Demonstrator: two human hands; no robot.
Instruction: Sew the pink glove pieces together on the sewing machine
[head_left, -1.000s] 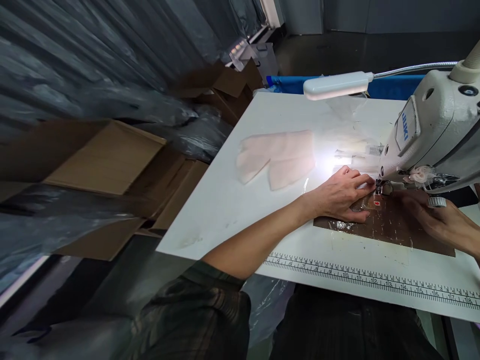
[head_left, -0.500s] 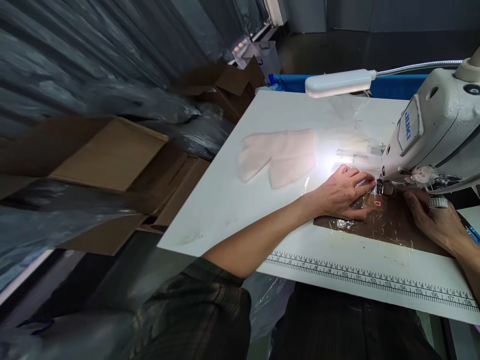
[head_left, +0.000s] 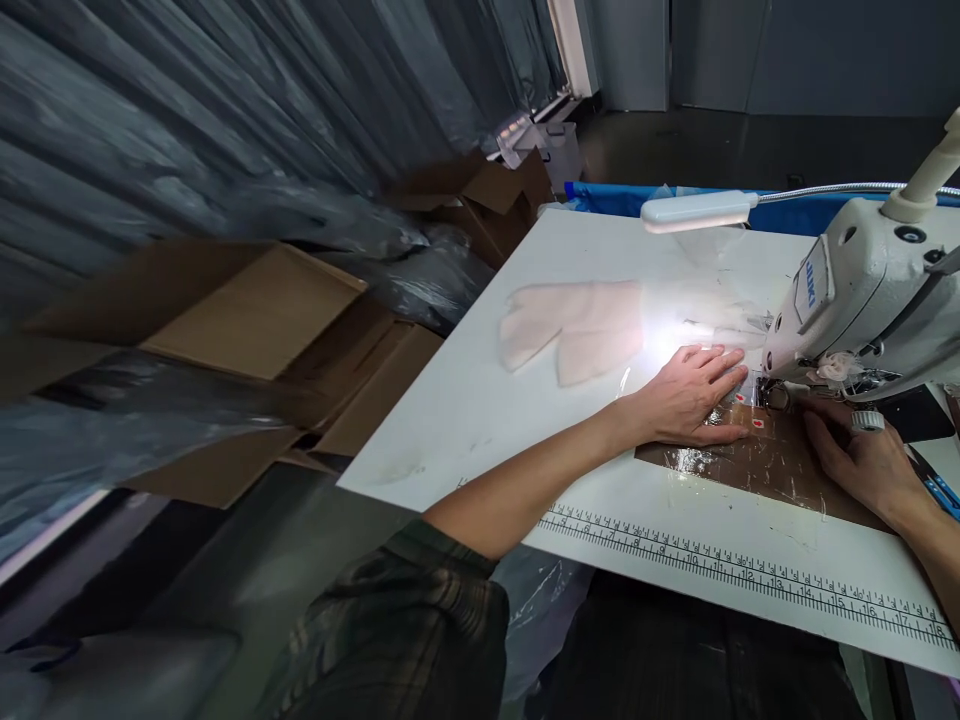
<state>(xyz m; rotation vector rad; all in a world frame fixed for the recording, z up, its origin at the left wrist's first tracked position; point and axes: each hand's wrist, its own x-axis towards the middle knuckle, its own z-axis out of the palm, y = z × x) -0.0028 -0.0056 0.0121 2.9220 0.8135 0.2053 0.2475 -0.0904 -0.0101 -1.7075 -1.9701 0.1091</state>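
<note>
My left hand (head_left: 694, 393) lies flat with its fingers stretched out, just left of the sewing machine's presser foot (head_left: 770, 394). It presses on clear plastic and the edge of a shiny brown sheet (head_left: 750, 467) taped to the table. Small white tags with red marks (head_left: 758, 423) show beside its fingertips. To the right of the foot, my right hand (head_left: 862, 455) rests on the sheet, thumb and forefinger apart. A knob of the white sewing machine (head_left: 862, 290) hides part of its fingers.
A pale pink mitten-shaped fabric piece (head_left: 574, 325) lies on the white table (head_left: 450, 440). A lamp (head_left: 697, 211) reaches over the back. Blue-handled snips (head_left: 937, 488) sit at right. Open cardboard boxes (head_left: 255, 310) stand left, and a printed ruler (head_left: 720, 570) runs along the front edge.
My left hand's fingers have straightened and flattened, uncovering a second red-marked tag. My right hand stays beside the foot. The whole view has shifted slightly.
</note>
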